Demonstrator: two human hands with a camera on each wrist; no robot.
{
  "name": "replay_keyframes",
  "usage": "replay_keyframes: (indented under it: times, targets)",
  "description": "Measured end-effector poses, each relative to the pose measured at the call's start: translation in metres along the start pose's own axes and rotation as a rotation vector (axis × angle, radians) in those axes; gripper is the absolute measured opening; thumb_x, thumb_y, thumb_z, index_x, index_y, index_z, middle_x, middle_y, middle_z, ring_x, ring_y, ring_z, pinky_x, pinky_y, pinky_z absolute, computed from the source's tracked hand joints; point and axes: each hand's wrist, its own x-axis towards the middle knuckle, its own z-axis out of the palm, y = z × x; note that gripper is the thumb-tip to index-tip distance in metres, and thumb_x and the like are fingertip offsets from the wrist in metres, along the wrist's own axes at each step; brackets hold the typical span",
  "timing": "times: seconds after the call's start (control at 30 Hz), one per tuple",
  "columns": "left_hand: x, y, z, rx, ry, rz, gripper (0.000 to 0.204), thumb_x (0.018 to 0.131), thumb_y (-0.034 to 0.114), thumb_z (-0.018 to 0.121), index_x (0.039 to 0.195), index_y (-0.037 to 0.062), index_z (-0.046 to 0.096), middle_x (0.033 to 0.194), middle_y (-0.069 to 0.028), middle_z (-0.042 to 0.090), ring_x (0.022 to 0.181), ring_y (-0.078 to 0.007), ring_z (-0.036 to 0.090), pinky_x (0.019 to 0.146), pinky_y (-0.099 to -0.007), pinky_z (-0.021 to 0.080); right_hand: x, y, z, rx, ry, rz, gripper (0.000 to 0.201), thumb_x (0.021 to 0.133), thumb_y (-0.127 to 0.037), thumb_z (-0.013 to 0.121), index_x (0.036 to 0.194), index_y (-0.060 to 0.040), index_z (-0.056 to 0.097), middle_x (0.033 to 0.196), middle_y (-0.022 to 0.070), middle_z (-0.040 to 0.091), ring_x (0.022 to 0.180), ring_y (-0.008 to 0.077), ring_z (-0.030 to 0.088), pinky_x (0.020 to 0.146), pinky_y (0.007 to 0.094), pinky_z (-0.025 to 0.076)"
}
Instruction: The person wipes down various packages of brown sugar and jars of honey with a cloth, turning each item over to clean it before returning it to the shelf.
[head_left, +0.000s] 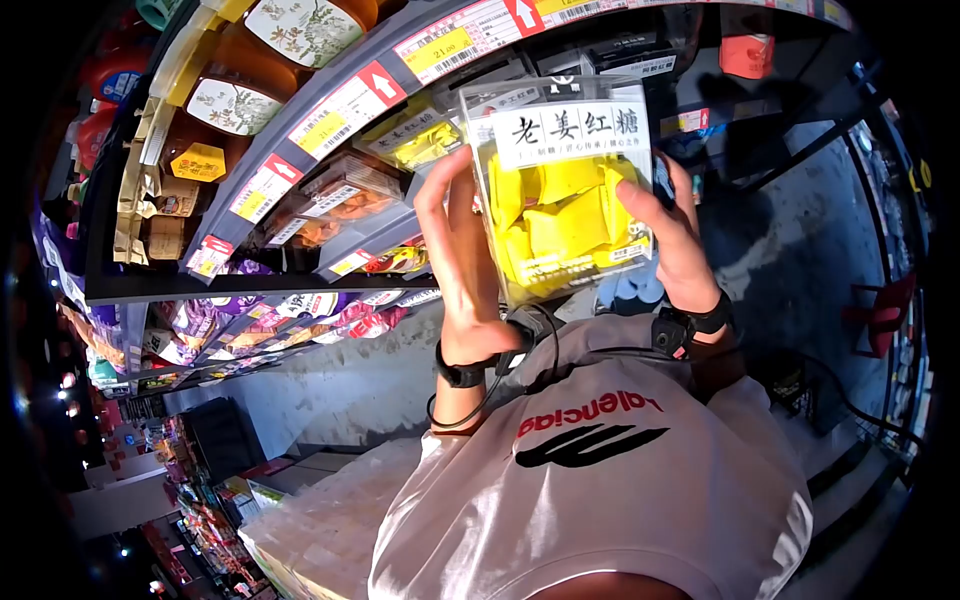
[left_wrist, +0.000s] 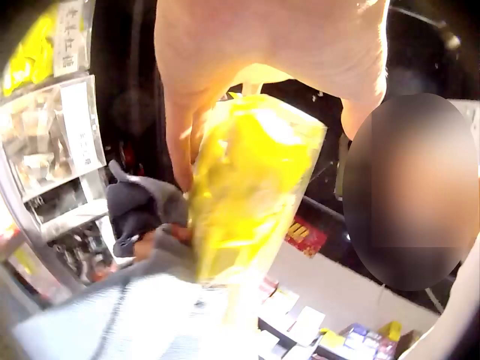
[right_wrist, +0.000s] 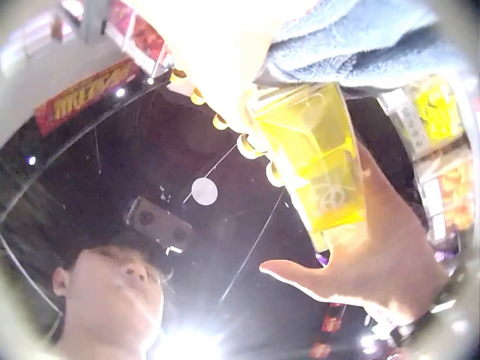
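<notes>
Clear plastic box (head_left: pixel 570 215), hands (head_left: pixel 684 250) half-closed, gripping its side edges, shelf rim (head_left: pixel 405 72) near, open floor (head_left: pixel 800 240) beyond.

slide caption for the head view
Left hand and right hand hold a clear box of yellow packets beside store shelves.

Grey-edged shelf (head_left: pixel 262 150), amber bottles (head_left: pixel 235 106), clear boxes (head_left: pixel 345 203)
</notes>
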Motion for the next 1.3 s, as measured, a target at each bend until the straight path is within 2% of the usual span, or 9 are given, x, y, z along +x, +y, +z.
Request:
replay_keyframes:
  times: [0.17,0.23,0.3,0.53,0.77,0.83,1.03,1.07,1.3]
  targets:
    - [-0.005,0.016,0.004,0.166,0.092,-0.449,0.092,0.069,0.018,0.086,0.142,-0.0023,0.034,0.118,-0.0107,0.062,0.109,-0.0213,0.062,0.097,-0.0368,0.048,0.005,-0.009,-0.015,-0.6,-0.407,-0.7,0.072,0.065,-0.03,0.088,0.114,0.0109,0.056,0.1,0.0144,0.066,0.09,0.0163,0.063,0.083,0.0294,0.05]
    - [-0.01,0.018,0.005,0.108,0.158,-0.555,0.081,0.062,0.026,0.093,0.124,-0.0017,0.048,0.107,-0.0072,0.065,0.1,-0.0172,0.064,0.092,-0.0348,0.05,0.0,-0.004,-0.016,-0.462,-0.379,-0.681,0.075,0.07,-0.044,0.083,0.11,0.0148,0.058,0.099,0.0163,0.068,0.09,0.0178,0.065,0.084,0.0306,0.05]
    - [-0.013,0.004,-0.011,0.429,-0.22,-0.092,0.085,0.052,0.037,0.098,0.114,0.0001,0.051,0.104,-0.0082,0.064,0.095,-0.0154,0.063,0.086,-0.0328,0.051,-0.001,-0.025,-0.024,-0.187,-0.642,-0.239,0.089,0.074,-0.064,0.073,0.112,0.0155,0.059,0.1,0.0182,0.069,0.091,0.0211,0.067,0.083,0.0307,0.051]
    - [-0.041,-0.008,-0.032,0.618,-0.217,-0.001,0.085,0.046,0.049,0.097,0.103,0.0006,0.056,0.095,-0.0075,0.06,0.08,-0.0154,0.058,0.075,-0.0288,0.049,0.007,-0.028,-0.02,-0.28,-0.913,-0.399,0.099,0.091,-0.077,0.018,0.126,0.0064,0.058,0.135,0.0305,0.05,0.131,0.0359,0.042,0.112,0.0522,0.024]
    - [-0.068,-0.031,-0.043,0.269,0.024,-0.223,0.086,0.047,0.051,0.096,0.104,0.0003,0.055,0.094,-0.0067,0.06,0.08,-0.0144,0.058,0.073,-0.0285,0.049,-0.006,-0.019,-0.034,-0.494,-0.801,-0.122,0.088,0.091,-0.069,0.031,0.121,0.0083,0.061,0.136,0.0234,0.051,0.125,0.0373,0.047,0.11,0.0406,0.026]
    - [-0.037,-0.024,-0.006,0.196,0.114,-0.166,0.088,0.047,0.053,0.095,0.104,0.0006,0.053,0.093,-0.0055,0.061,0.08,-0.0131,0.058,0.073,-0.0288,0.049,-0.038,0.025,-0.056,-0.211,-0.408,-0.242,0.097,0.092,-0.073,0.02,0.122,0.0119,0.056,0.127,0.0232,0.057,0.119,0.0299,0.051,0.105,0.0392,0.032]
    - [-0.029,-0.025,0.002,0.374,-0.098,-0.048,0.083,0.047,0.048,0.097,0.102,0.0026,0.055,0.087,-0.0055,0.062,0.074,-0.0135,0.06,0.07,-0.028,0.049,-0.017,0.014,-0.037,-0.027,-0.557,-0.148,0.099,0.095,-0.071,0.011,0.13,0.0131,0.049,0.126,0.0198,0.06,0.117,0.0253,0.056,0.104,0.0357,0.038]
    - [-0.028,-0.025,0.002,0.406,-0.077,-0.055,0.083,0.048,0.053,0.094,0.1,0.0021,0.056,0.086,-0.0067,0.061,0.075,-0.0164,0.06,0.07,-0.0299,0.049,-0.013,0.005,-0.029,-0.046,-0.548,0.211,0.098,0.095,-0.071,0.01,0.134,0.0114,0.047,0.127,0.0178,0.06,0.121,0.0226,0.054,0.104,0.0324,0.039]
    - [-0.043,-0.049,-0.019,0.387,0.256,-0.073,0.09,0.058,0.068,0.083,0.105,-0.0026,0.054,0.088,-0.0076,0.055,0.081,-0.0194,0.053,0.074,-0.0341,0.046,0.008,0.041,-0.035,-0.204,-0.644,0.336,0.071,0.105,-0.054,0.022,0.143,0.0046,0.036,0.142,0.0098,0.046,0.13,0.0145,0.041,0.108,0.0292,0.031]
